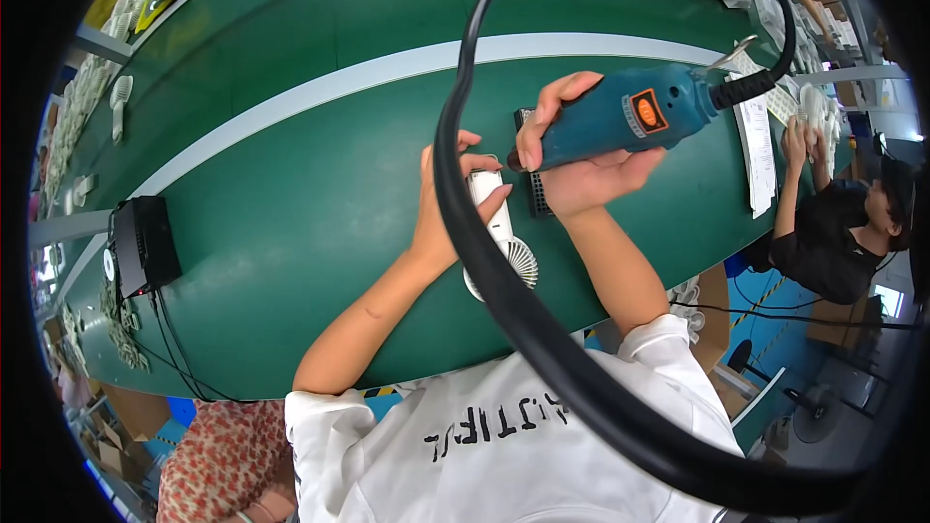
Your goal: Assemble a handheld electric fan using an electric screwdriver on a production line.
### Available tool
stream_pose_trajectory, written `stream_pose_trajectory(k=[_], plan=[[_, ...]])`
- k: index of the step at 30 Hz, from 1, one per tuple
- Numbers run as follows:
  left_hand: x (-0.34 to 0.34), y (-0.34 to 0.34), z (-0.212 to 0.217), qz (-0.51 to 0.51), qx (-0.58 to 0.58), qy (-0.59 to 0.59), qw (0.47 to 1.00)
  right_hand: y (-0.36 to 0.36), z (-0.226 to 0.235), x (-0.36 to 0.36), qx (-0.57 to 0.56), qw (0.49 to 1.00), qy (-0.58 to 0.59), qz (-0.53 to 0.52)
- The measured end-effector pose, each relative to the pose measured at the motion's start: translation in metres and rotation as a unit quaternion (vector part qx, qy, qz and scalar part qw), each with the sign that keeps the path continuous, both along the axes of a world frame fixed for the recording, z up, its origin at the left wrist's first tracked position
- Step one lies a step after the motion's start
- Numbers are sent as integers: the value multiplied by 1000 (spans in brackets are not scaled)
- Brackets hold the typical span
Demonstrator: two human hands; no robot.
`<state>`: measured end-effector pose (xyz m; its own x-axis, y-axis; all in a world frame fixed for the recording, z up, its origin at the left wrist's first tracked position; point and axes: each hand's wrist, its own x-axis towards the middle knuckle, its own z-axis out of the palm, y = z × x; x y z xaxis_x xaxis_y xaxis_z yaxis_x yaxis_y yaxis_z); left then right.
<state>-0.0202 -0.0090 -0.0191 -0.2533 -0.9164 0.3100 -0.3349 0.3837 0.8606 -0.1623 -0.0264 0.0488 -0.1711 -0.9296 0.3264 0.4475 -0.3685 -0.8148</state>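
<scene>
My right hand (586, 182) is wrapped round a teal electric screwdriver (620, 116), which lies nearly level with its dark nose pointing left. That nose is close to the end of a small white handheld fan (496, 218). My left hand (426, 223) grips the fan's handle, with thumb and fingers on opposite sides; its round slatted head (523, 260) points toward me. A black holder with rows of small holes (539, 196) sits beside the fan, partly hidden under the screwdriver and my right hand. Whether the bit touches the fan I cannot tell.
A thick black cable (542, 334) loops from the screwdriver across the view, in front of my arms. On the green table (320, 232) stand a black box (147, 244) with wires at left and papers (759, 155) at right. A co-worker (838, 237) sits at right; several white fans line the far left.
</scene>
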Motion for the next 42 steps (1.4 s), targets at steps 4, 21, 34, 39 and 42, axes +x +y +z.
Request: stream_pose_trajectory(k=[4,21,34,39,42], plan=[[0,2,-3,-10,18,-2,1000,-1,-4,1,21,999,32,14],[-1,4,-2,-9,-18,-9,1000,8,9,-46,-95,987,-69,-111],[-2,4,0,-3,-40,-7,999,16,-21,-53,-29,982,-78,-167],[-1,4,-1,4,-28,6,1000,17,-22,-65,-32,978,-63,-195],[-2,2,-4,6,-34,7,999,16,-29,-77,-19,962,-86,-259]])
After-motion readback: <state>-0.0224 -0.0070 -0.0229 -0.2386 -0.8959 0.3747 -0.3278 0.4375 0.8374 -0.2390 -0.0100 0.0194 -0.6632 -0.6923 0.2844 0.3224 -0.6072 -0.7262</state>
